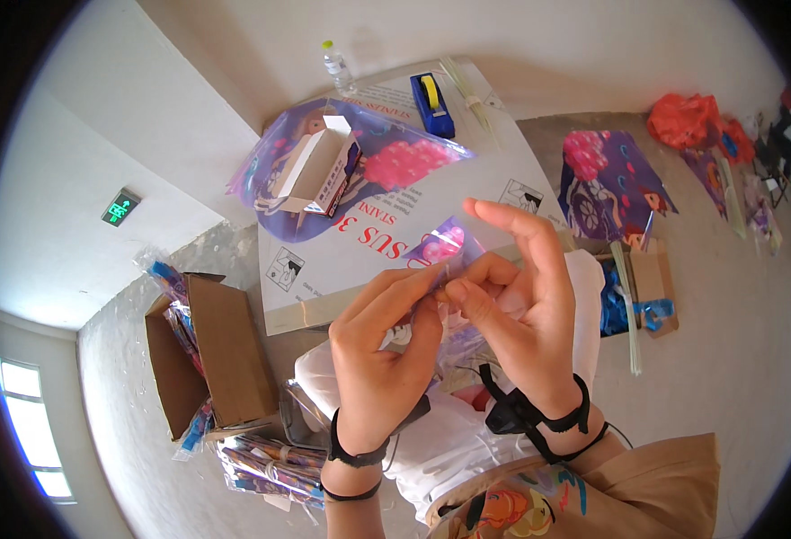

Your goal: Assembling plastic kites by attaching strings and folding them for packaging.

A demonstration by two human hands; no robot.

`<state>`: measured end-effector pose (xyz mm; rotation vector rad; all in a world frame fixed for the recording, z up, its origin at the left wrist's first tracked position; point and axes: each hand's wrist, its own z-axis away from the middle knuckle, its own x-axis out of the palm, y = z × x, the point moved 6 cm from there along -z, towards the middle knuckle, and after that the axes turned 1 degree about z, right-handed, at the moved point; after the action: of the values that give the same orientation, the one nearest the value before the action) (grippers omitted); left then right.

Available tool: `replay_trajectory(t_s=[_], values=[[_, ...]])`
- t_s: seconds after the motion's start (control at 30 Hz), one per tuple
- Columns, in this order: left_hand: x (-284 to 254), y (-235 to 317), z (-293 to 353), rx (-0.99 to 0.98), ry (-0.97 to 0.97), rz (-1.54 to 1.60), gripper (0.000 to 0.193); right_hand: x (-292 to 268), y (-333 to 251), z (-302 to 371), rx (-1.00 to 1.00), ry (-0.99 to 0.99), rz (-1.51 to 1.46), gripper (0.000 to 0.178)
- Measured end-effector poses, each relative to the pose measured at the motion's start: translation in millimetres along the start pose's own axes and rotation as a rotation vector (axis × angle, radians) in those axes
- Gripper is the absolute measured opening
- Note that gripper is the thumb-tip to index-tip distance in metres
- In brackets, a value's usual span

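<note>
Over my lap, both hands meet on a thin purple printed plastic sheet (445,241), shiny and partly see-through. My left hand (382,346) pinches its edge between thumb and fingers. Close beside it, my right hand (530,323) pinches the same sheet with thumb and bent fingers, while one finger points up and away. The exact spot where the fingertips meet is hidden. On the table (494,166) beyond lies a larger purple printed sheet (413,162), with an opened white carton (319,166) on top of it.
A blue tape dispenser (431,108), a bottle (335,67) and thin pale sticks (469,94) are on the table. Cardboard boxes stand left (238,350) and right (658,269). Rolled packages (274,472), another purple sheet (607,180) and a red bag (683,119) lie around.
</note>
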<state>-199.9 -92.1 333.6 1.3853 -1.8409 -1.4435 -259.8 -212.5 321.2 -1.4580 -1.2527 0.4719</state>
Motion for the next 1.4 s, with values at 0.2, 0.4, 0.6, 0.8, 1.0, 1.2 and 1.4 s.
replay_trajectory(t_s=[0.2,0.4,0.6,0.8,1.0,1.2,1.4], values=[[1,5,-1,0.043,-0.023,-0.042,0.027,-2,0,-2,0.036,-0.002,-0.007,0.052],[-1,9,0,0.093,-0.08,-0.104,0.028,-4,3,-4,0.131,0.013,0.015,0.05],[-1,4,1,0.051,-0.142,-0.078,0.029,-6,5,-2,0.157,0.016,0.089,0.045],[-5,1,2,-0.002,-0.11,-0.055,0.03,-9,16,2,0.212,0.034,0.233,0.042],[-6,-9,3,-0.022,-0.224,-0.068,0.027,-15,-4,-9,0.149,-0.197,0.354,0.038],[-14,21,-13,-0.173,-0.114,-0.015,0.025,-3,-46,-43,-0.035,-0.412,0.502,0.01],[-43,66,-39,0.08,-0.139,-0.335,0.029,-19,-156,-54,-0.455,0.181,0.669,0.012]])
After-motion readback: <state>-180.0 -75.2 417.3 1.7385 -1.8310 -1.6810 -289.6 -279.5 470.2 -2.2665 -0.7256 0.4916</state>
